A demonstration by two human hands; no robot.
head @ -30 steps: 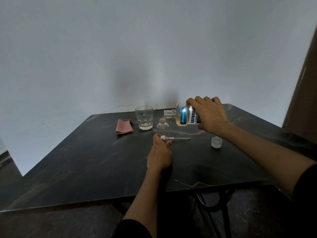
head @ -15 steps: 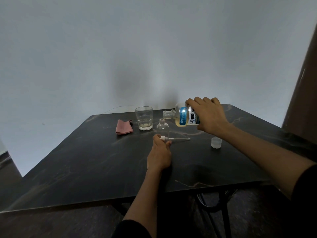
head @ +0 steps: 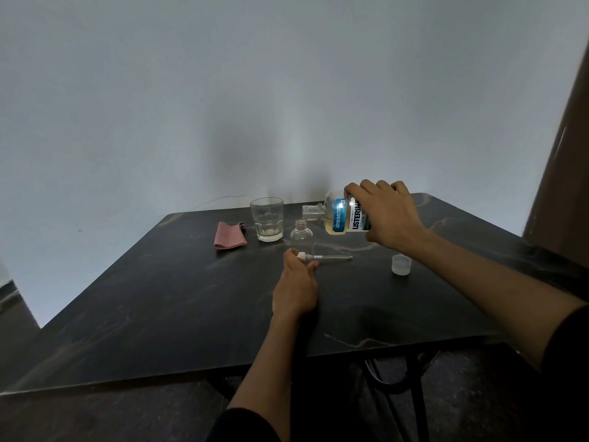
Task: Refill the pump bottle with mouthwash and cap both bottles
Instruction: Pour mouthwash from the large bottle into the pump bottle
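A small clear pump bottle stands open and upright on the dark table. My right hand grips the mouthwash bottle, tipped on its side with its open neck just above and right of the small bottle's mouth. Yellowish liquid fills the tipped bottle's lower part. My left hand rests on the table and holds the white pump head, whose thin tube points right along the tabletop. The mouthwash cap stands on the table to the right.
A clear drinking glass stands behind the small bottle to the left. A folded pink cloth lies left of the glass. The table's front edge runs close to me, with dark metal legs below. A brown door or panel rises at the far right.
The mouthwash bottle in my right hand has shifted very slightly; its neck stays above the small bottle. My left hand has not moved.
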